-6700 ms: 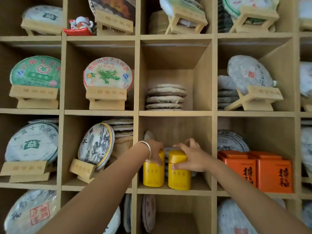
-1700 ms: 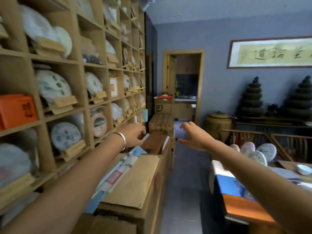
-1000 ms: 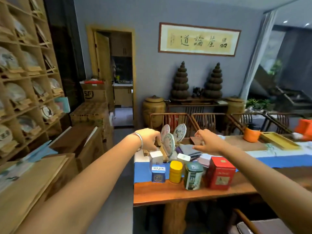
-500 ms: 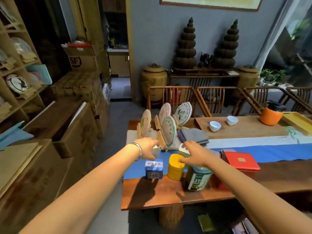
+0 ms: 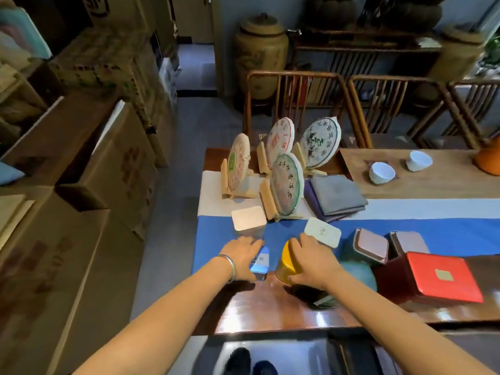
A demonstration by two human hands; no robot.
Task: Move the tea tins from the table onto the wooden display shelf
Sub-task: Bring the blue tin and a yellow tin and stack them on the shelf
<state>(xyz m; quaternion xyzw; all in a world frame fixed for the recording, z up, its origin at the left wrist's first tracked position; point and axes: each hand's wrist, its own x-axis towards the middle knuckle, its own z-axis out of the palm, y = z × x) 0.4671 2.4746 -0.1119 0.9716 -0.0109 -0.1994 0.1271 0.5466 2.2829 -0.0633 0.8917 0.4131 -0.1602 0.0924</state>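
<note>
Tea tins stand at the near left end of the wooden table (image 5: 270, 307). My left hand (image 5: 240, 254), with a silver bracelet on the wrist, is wrapped over a small blue tin (image 5: 261, 263). My right hand (image 5: 311, 262) grips a yellow round tin (image 5: 286, 262) from the top and side. Beyond them stand two white-lidded tins (image 5: 249, 219) (image 5: 322, 231). To the right are a teal round tin (image 5: 359, 273), two dark tins with pale lids (image 5: 370, 244) (image 5: 408, 243) and a red square tin (image 5: 441, 276). The display shelf is out of view.
Several wrapped tea cakes on wooden stands (image 5: 286, 182) and a folded grey cloth (image 5: 335, 197) sit behind the tins on a blue runner (image 5: 446, 234). Two white cups (image 5: 381, 173) lie further right. Cardboard boxes (image 5: 81, 185) line the left; wooden chairs (image 5: 297, 104) stand beyond the table.
I have turned from the shelf to the table and come close. Both hands dropped onto the tins: the left closed on the blue tin, the right on the yellow one.
</note>
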